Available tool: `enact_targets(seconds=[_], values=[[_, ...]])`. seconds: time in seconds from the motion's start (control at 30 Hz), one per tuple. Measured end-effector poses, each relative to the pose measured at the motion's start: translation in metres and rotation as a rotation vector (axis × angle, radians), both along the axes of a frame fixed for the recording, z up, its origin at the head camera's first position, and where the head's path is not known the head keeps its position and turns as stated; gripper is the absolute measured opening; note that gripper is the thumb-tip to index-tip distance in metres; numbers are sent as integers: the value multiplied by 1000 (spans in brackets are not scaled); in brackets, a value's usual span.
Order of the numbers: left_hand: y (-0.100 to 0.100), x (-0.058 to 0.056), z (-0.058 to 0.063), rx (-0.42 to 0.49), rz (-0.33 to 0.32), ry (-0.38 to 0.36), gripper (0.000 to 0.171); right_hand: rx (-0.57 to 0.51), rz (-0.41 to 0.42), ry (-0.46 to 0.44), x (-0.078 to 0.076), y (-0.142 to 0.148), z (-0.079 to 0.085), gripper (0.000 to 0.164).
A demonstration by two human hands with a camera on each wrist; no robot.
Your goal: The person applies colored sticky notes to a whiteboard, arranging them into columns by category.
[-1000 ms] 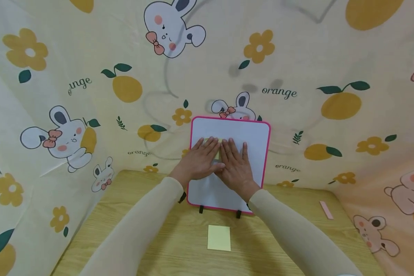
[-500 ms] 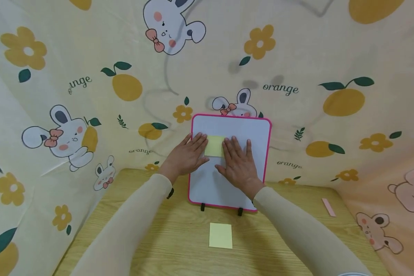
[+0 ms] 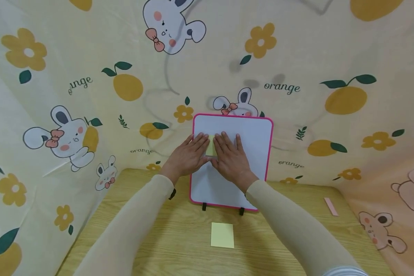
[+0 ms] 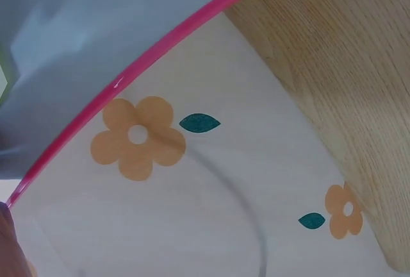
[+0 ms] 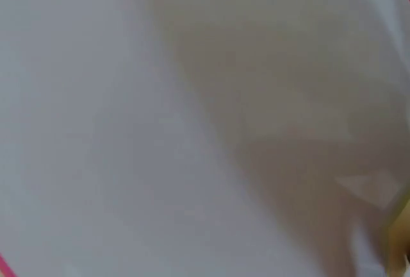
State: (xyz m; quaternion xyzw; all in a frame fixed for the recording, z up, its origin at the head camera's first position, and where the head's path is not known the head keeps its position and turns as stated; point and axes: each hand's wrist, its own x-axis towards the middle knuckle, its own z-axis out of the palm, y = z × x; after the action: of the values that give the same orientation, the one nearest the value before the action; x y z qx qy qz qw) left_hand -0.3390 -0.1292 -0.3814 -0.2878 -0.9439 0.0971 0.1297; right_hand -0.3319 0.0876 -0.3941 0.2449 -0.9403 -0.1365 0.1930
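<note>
A white board (image 3: 220, 188) with a pink rim stands upright on black feet on the wooden table. Flat against its upper half is a yellow sticky note (image 3: 211, 146), mostly covered by both hands. My left hand (image 3: 188, 155) lies with straight fingers over the note's left side. From the right, my right hand (image 3: 232, 157) rests its extended fingers on the note's other side, so just a narrow strip shows between them. In the left wrist view, a bit of the left hand (image 4: 11, 245) shows at the pink rim. A second yellow sticky note (image 3: 222, 235) lies on the table before the board.
A small pink strip (image 3: 331, 206) lies on the wooden table (image 3: 179, 237) at the right. Behind and beside the table hangs a cloth (image 3: 207, 76) printed with rabbits, oranges and flowers. Black feet (image 3: 242, 211) stick out under the board's lower edge.
Both hands first slid apart, baring the note on the board, with the left going left. Since then the right hand has moved back left over the note while the left stayed nearly put.
</note>
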Motion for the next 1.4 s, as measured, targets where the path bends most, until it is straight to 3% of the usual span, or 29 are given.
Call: enact_targets(seconds=[0.33,0.53,0.77,0.87,1.07,1.23,1.4], values=[[4,1,4,-24,6,4,76,-70,-76,98,4,25,-14,82],[17,1,1,-17,-35,32,75,-68,-70,86,5,24,-14,83],[33,-1,4,-77,-66,49,75,-55,-78,68,6,26,-14,82],[28,-3,6,-82,-64,65,75,-46,-67,97,5,27,-14,82],[7,-4,5,-100,3,76,74,-13,-56,113,3,27,-10,83],[2,-4,5,-85,-31,53,73,-7,-67,92,4,25,-8,84],[3,-3,5,-74,-28,35,73,-16,-18,46,1,11,-5,81]])
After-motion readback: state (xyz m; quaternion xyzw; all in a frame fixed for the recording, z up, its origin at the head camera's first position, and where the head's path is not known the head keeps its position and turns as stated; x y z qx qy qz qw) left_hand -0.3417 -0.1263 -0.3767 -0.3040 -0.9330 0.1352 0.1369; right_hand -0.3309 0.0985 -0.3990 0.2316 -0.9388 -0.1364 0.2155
